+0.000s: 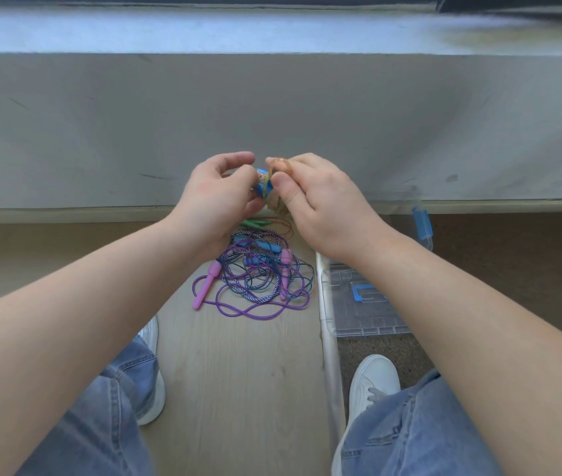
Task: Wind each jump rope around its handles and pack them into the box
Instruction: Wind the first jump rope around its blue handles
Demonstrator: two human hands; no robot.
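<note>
Glossy purple plastic cord [255,309] and smooth pink plastic handles [206,285] are seen on matt pale wood-grain flooring [238,372]. A clear ribbed plastic box lid [365,304] is seen on rough speckled brown carpet [513,269]. Faded blue denim [420,438] looks soft.

1. Bare forearms, no sleeves in view, no watch or bracelet at either wrist.
2. Left hand [216,201] and right hand [320,204]: bare, ungloved, short nails; no rings visible.
3. Light-blue denim jeans [420,438] on both legs, visible seams and stitching, loose folds at the knees.
4. White sneakers: right shoe [374,383] with white laces and smooth rounded toe; left shoe [152,372] partly hidden by the jeans.
</note>
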